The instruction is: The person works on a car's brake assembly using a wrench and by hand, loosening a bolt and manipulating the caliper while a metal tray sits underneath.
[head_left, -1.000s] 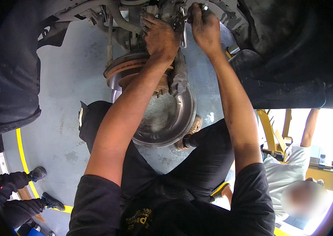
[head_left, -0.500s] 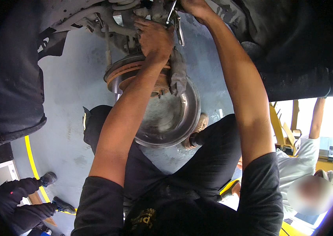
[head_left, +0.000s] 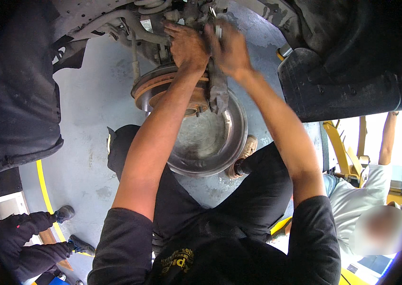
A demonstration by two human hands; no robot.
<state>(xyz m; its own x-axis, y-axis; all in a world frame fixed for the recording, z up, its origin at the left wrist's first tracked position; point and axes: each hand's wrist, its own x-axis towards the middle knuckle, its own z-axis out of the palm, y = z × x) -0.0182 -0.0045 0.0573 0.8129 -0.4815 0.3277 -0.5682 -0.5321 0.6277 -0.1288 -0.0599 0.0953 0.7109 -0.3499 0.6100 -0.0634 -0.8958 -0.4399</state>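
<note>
My left hand (head_left: 189, 47) is raised against the suspension parts (head_left: 177, 16) under the vehicle. Its fingers curl round something they hide, with one fingertip pointing left. Close to its right side is my right hand (head_left: 230, 50), smeared by motion. A shiny metal hand tool (head_left: 218, 31) shows between the right thumb and fingers; its exact kind is unclear. Below both hands hangs a rusty-edged brake disc and hub (head_left: 182, 100), partly covered by my left forearm. A dark grey brake caliper (head_left: 218, 90) sits along the disc's right side.
A large round metal pan (head_left: 196, 164) lies beneath the disc, between my knees. Black liners (head_left: 339, 90) hang at both sides. At lower left are a person's legs (head_left: 25, 237). A person in a white shirt (head_left: 343, 204) is at right, beside a yellow frame (head_left: 341, 152).
My right hand has come down and left from the upper edge, towards my left hand, over the metal tool. My left hand has stayed nearly in place. The view has shifted slightly.
</note>
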